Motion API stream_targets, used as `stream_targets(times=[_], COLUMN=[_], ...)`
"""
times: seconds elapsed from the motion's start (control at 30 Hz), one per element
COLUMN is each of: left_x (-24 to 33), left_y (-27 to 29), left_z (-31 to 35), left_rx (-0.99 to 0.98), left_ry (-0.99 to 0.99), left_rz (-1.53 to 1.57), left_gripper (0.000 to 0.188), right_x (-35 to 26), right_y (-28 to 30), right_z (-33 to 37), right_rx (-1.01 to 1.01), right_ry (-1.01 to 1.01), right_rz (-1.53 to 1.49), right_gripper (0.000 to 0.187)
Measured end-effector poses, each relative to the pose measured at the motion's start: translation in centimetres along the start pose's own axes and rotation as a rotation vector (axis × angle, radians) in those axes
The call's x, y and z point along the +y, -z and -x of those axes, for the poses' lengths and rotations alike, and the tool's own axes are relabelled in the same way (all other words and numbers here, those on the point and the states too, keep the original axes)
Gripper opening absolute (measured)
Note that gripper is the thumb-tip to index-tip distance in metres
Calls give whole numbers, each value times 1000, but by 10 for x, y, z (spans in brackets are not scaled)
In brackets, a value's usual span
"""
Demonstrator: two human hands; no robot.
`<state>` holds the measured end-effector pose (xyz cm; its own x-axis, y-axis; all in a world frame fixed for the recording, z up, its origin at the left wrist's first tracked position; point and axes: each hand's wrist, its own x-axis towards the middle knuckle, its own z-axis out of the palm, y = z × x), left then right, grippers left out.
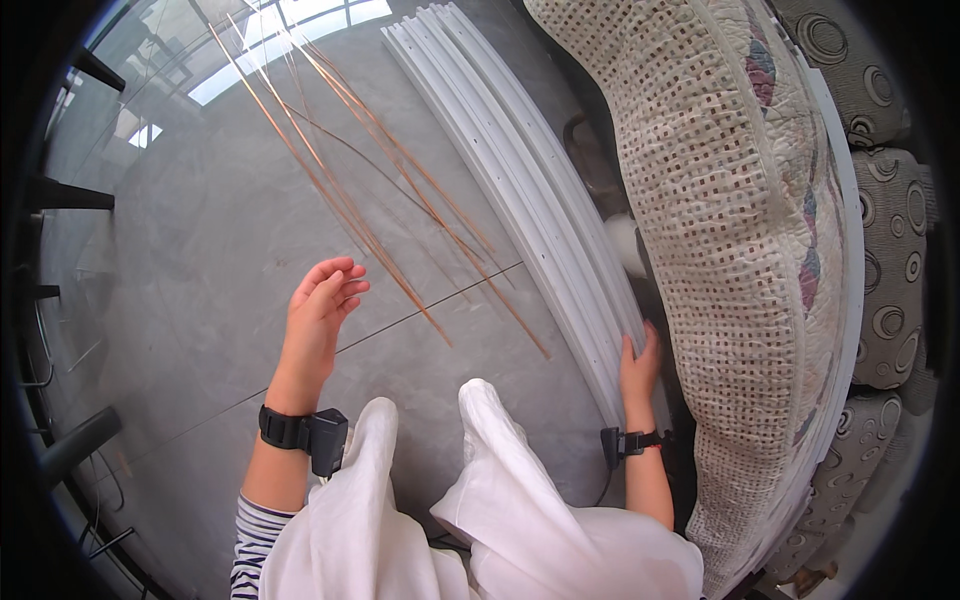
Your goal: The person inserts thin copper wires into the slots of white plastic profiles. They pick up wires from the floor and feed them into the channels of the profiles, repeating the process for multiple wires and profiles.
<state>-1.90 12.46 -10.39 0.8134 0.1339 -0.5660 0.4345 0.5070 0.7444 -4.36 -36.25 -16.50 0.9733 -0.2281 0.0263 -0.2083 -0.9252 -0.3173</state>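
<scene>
My left hand [325, 300] hovers over the grey floor, with its fingers loosely bent and apart and nothing in them. Thin brown rods [400, 270] lie on the floor just beyond it, some crossing one another. On the right, my right hand [640, 375] grips the outer edge of a bundle of long white slotted strips [520, 190] near its close end, thumb on the near side and fingers over the far side. The strips lie side by side and run away toward the top. Part of the right hand's grip is hidden.
A bed or bench with a beige woven quilt [700, 250] borders the strips on the right, with patterned grey cushions [885, 270] beyond. Dark furniture legs [75, 195] stand at the left. My knees in white cloth [530, 480] are close below. Black straps with boxes [325, 440] circle both wrists.
</scene>
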Motion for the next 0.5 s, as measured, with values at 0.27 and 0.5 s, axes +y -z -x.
stream_targets(times=[0.27,0.5], left_x=[-9,-12], left_y=[-4,0], left_z=[-7,-7], left_rx=[-52,0], left_ry=[51,26], left_rz=[6,-25], left_gripper=[26,27], right_x=[-16,-44], right_y=[-24,-2], right_z=[-21,-10], right_rx=[103,46], right_ry=[-33,-130], right_rz=[-37,51], right_gripper=[42,55])
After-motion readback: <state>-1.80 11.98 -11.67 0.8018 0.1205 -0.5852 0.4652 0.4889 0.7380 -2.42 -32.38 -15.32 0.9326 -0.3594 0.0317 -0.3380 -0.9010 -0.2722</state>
